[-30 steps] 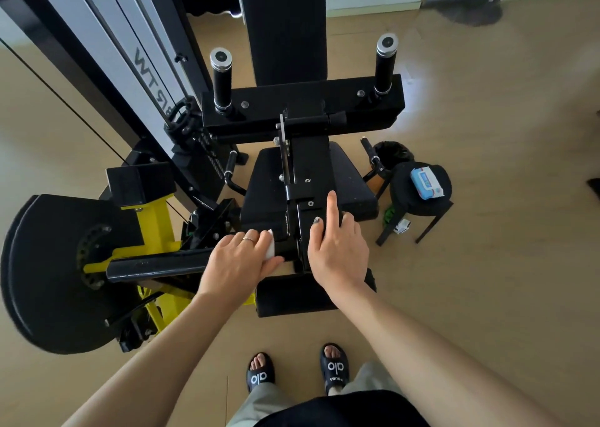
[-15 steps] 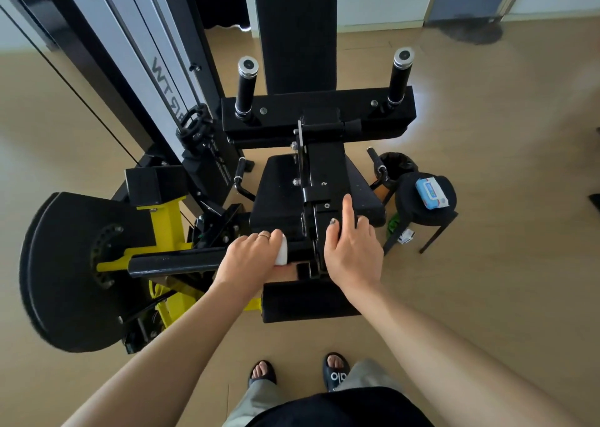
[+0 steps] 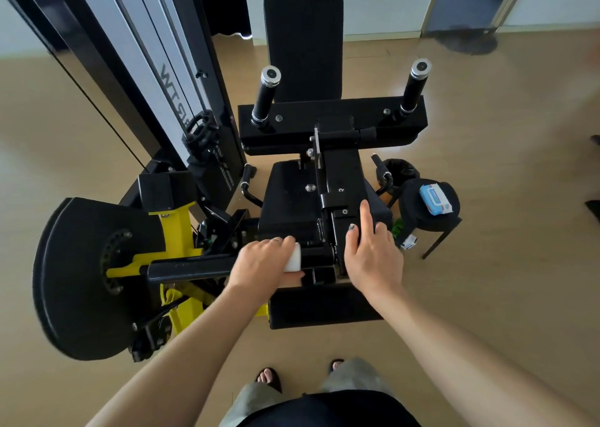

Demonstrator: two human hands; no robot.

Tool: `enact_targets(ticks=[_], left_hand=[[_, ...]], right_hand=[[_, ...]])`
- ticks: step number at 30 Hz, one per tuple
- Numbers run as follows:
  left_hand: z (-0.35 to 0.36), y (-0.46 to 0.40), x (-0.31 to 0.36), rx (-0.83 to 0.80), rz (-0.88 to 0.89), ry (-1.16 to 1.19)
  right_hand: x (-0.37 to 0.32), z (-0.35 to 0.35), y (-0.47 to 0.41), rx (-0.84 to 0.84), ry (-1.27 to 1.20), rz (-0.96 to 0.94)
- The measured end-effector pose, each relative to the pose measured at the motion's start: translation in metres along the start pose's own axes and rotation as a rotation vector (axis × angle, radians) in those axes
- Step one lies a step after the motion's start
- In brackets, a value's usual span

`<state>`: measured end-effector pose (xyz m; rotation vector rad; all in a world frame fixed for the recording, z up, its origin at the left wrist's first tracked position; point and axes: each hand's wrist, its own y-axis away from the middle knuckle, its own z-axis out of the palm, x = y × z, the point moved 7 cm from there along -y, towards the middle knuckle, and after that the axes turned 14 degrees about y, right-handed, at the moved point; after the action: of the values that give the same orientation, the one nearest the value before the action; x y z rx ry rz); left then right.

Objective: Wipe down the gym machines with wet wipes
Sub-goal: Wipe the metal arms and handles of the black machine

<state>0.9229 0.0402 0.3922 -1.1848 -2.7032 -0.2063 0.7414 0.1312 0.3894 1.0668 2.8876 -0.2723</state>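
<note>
In the head view, much of the gym machine (image 3: pixel 311 199) is black on black, so the joints between its seat, central bracket and front pad are hard to separate. The weight tower on the left is cut off by the top edge, and the lettering on its white panel is only partly readable. The left hand (image 3: pixel 263 266) covers most of the wet wipe (image 3: pixel 293 258); only a white folded end shows past the knuckles, so how far the cloth runs beneath the palm cannot be told. The person's feet are half hidden by the trouser legs and a dark garment at the bottom edge.

The horizontal bar (image 3: pixel 191 269) runs left to right, from the yellow arm beside the black disc (image 3: pixel 74 274) toward the machine's middle. The left hand is curled over this bar's inner end, fingers wrapped round the wipe and pressing it on the metal; the wipe's visible end points right, toward the central bracket. The right hand (image 3: pixel 373 251) lies flat on the upright black bracket, fingers relaxed, forefinger stretched forward along it. The two hands are close but apart.

To the right a black stool (image 3: pixel 418 219) carries a blue-and-white wipes pack (image 3: pixel 435 198), lying on its top.
</note>
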Motion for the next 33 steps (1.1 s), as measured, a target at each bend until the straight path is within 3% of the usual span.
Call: enact_targets(ticks=[6,10,16,19,23,30,33], left_hand=[[-0.021,0.043,-0.096,-0.041,-0.120,-0.067],[-0.023,0.034,-0.070,-0.026,-0.072,-0.080],[-0.007,0.012,-0.032,-0.030,0.030,0.049],[-0.014,0.040,-0.088,-0.032,0.010,0.014],[-0.036,0.076,-0.166,0.002,-0.079,0.025],[-0.017,0.056,-0.127,0.008,-0.014,-0.084],[-0.014,0.048,-0.107,0.043,0.047,-0.027]], right_hand=[[-0.002,0.007,0.000,0.025,0.018,0.002],[-0.010,-0.005,0.002,0.093,0.197,-0.040],[-0.126,-0.019,0.032,0.127,-0.025,-0.391],[-0.150,0.003,0.042,0.031,-0.021,-0.391],[-0.160,0.012,0.047,0.084,0.145,-0.400],[-0.162,0.013,0.047,0.199,0.150,-0.318],[-0.161,0.014,0.047,0.221,0.128,-0.274]])
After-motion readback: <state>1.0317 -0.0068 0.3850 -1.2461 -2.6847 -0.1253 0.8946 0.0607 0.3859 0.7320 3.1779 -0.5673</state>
